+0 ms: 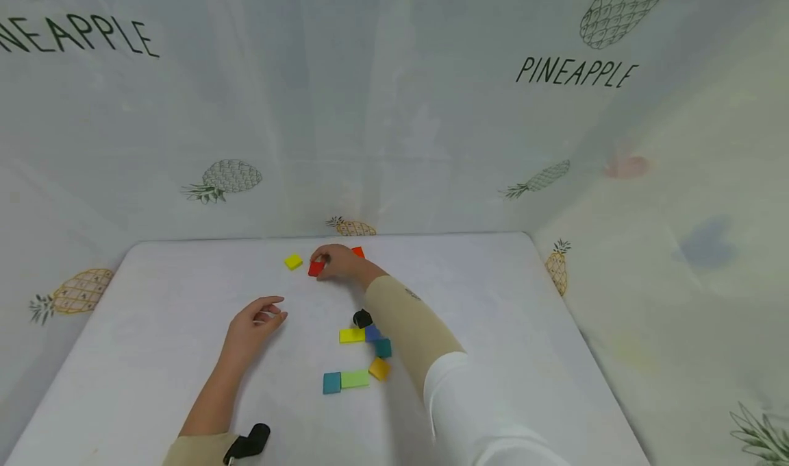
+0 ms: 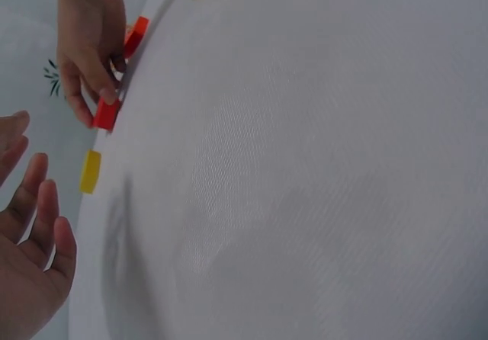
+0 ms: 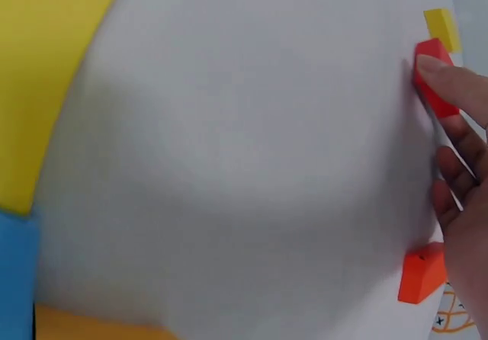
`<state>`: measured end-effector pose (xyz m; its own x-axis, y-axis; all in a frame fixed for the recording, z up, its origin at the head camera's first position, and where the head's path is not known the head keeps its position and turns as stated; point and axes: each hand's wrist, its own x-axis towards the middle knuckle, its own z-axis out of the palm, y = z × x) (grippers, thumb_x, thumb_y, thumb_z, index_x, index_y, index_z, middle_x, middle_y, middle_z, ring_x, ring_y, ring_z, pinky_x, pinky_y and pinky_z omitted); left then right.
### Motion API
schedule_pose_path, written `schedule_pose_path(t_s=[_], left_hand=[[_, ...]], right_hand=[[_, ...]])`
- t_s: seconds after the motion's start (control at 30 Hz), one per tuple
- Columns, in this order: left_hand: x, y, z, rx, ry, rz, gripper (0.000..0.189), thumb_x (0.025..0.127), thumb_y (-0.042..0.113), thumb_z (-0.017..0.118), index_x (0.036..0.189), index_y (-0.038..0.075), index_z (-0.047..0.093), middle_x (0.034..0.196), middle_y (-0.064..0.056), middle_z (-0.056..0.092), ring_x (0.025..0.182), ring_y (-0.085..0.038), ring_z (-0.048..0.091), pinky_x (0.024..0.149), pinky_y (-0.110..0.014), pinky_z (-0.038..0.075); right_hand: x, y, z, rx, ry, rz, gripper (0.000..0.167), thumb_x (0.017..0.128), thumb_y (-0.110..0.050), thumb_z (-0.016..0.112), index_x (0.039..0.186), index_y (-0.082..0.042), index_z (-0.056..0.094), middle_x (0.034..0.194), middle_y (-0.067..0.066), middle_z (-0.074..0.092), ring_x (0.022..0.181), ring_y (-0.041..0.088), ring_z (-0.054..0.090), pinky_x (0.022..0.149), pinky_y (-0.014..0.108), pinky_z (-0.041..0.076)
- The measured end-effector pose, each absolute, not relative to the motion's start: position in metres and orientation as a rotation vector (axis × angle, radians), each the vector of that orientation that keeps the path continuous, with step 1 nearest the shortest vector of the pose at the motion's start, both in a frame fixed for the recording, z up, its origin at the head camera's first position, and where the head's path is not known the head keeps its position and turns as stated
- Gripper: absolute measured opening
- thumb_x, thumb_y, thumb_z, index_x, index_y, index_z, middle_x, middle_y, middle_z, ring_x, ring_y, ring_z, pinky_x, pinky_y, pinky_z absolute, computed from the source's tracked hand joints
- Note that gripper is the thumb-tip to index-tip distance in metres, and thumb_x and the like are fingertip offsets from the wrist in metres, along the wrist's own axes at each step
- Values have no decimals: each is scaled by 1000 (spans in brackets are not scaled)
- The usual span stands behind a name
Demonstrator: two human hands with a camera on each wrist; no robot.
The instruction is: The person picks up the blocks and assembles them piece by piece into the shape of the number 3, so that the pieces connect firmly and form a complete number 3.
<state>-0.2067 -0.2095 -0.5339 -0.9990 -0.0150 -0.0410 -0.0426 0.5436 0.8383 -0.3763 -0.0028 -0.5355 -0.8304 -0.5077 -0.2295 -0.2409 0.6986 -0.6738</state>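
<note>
Near the far edge of the table, my right hand (image 1: 337,261) pinches a red block (image 1: 316,268) between thumb and fingers; the right wrist view shows the thumb on the red block (image 3: 436,77). Just left of it lies a yellow block (image 1: 293,262). An orange-red block (image 1: 358,252) sits behind the right hand, partly hidden in the head view. My left hand (image 1: 253,325) is held left of centre with its fingers loosely bent and nothing in them. In the left wrist view, the left hand (image 2: 34,256) appears at the lower left, apart from the blocks.
Nearer me, a curved row holds a yellow block (image 1: 352,336), a blue block (image 1: 371,333), a teal block (image 1: 383,348), an orange block (image 1: 379,369), a light green block (image 1: 355,379) and a blue-green block (image 1: 331,383). Pineapple-print cloth (image 1: 394,109) hangs behind the white table (image 1: 493,301).
</note>
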Motion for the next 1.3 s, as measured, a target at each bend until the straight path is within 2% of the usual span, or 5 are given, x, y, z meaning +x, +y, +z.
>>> schedule_pose_path(t_s=[0.47,0.77,1.03,1.3], left_hand=[[-204,-180,-536,-86,2653,1548,39,91,24,70,127,11,62,105,-7,63,96,-24,56,83,-35,47],[-196,-157,-539,-77,2613,1577,37,89,20,72,125,10,64,101,-5,62,93,-22,56,77,-28,47],[-196,-143,-547,17,2582,1555,36,88,17,74,122,10,66,104,-4,63,100,-23,54,90,-39,45],[-195,-134,-565,182,2589,1433,34,85,19,77,118,15,69,99,3,62,99,-21,52,92,-43,44]], right_hand=[[-360,35,-501,-702,2288,-749,30,80,-20,82,107,-26,69,99,-3,60,95,14,52,79,26,45],[-349,55,-491,-717,2211,-642,32,81,-18,81,110,-27,69,101,-6,62,96,15,53,81,27,46],[-341,74,-491,-684,2227,-625,29,86,-20,76,112,-29,70,104,-7,61,100,15,51,84,28,47],[-331,92,-494,-632,2223,-636,29,88,-14,73,111,-30,71,109,-11,61,108,16,49,90,32,45]])
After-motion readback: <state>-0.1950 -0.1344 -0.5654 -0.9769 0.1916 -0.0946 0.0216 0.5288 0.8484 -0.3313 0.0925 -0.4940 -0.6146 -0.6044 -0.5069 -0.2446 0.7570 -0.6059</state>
